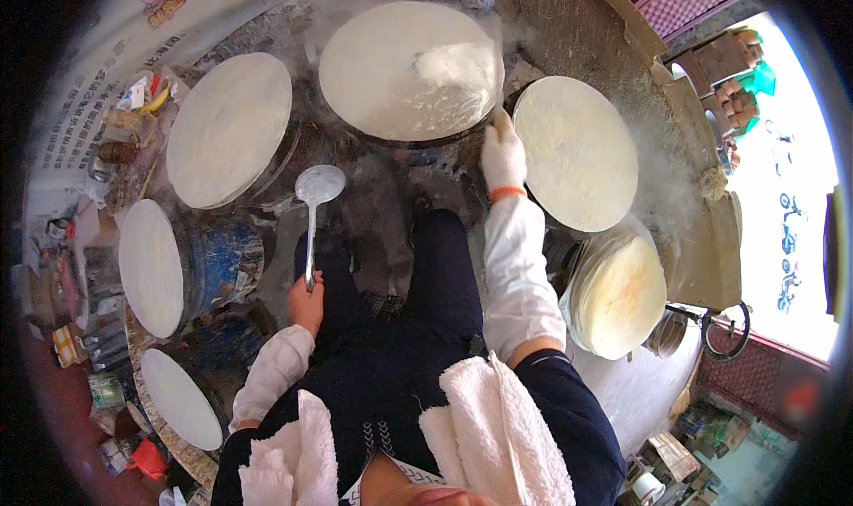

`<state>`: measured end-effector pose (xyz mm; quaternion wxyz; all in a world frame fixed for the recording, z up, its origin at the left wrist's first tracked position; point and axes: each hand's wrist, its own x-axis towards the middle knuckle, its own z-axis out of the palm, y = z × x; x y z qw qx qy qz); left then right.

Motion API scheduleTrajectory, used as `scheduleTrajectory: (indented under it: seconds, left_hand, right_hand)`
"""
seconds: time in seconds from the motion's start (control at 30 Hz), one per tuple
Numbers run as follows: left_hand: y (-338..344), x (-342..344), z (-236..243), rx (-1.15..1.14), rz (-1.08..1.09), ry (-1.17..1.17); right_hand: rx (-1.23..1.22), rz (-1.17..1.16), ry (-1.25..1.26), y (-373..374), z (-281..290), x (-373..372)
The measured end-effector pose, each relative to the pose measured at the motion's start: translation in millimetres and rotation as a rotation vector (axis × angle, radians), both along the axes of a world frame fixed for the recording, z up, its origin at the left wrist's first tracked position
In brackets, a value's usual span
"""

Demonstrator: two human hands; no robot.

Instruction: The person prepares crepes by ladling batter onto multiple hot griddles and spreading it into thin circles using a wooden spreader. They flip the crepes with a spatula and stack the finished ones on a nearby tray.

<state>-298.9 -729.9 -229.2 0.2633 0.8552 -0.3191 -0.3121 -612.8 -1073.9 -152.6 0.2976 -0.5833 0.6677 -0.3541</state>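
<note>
My left hand (306, 304) grips the handle of a metal ladle (317, 188), its bowl held up over the dark stove area. My right hand (502, 153), in a white glove with an orange wristband, touches the right edge of a round steaming sheet (391, 66) on the middle griddle. Its fingers sit at the sheet's rim; whether they pinch it is hard to tell. Another pale sheet (576, 151) lies on the griddle just right of that hand.
More round pale sheets (229, 128) cover griddles (151, 266) to my left. A stack of finished sheets (617, 294) sits at lower right. Jars and packets (124, 124) crowd the left bench. A white towel (493, 435) hangs on my shoulders.
</note>
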Motion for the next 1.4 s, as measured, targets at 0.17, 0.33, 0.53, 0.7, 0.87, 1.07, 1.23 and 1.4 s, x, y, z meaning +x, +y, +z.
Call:
scheduleTrajectory:
  seconds: [0.17,0.33,0.53,0.7,0.87,1.07,1.23,1.4]
  left_hand:
    - [-13.1,-7.5,48.2,-0.245,-0.082,0.413]
    - [-86.7,-13.2,172.7,-0.075,-0.096,0.937]
    - [-171.0,-7.1,209.0,-0.182,-0.142,0.952]
    - [-251.5,-2.8,197.5,-0.209,-0.181,0.839]
    - [-299.2,-25.1,178.3,-0.214,-0.237,0.869]
    - [-281.8,-58.2,136.1,-0.253,-0.172,0.950]
    - [-274.0,-56.8,189.0,-0.238,0.197,1.430]
    - [-242.3,-7.7,229.3,-0.483,-0.143,1.742]
  right_hand:
    - [0.012,0.037,-0.108,35.1,-31.3,2.7]
    - [0.084,0.161,0.080,18.9,-43.1,44.1]
    - [0.087,0.005,0.267,-36.6,-5.9,-4.4]
    - [0.077,0.401,0.156,0.2,-3.6,13.0]
    - [0.042,-0.013,-0.064,62.0,-26.2,-27.7]
    - [0.053,0.120,-0.275,87.2,-32.9,44.1]
    - [0.187,0.229,-0.456,61.1,-8.6,74.6]
    - [-0.152,0.094,-0.359,27.3,1.6,31.7]
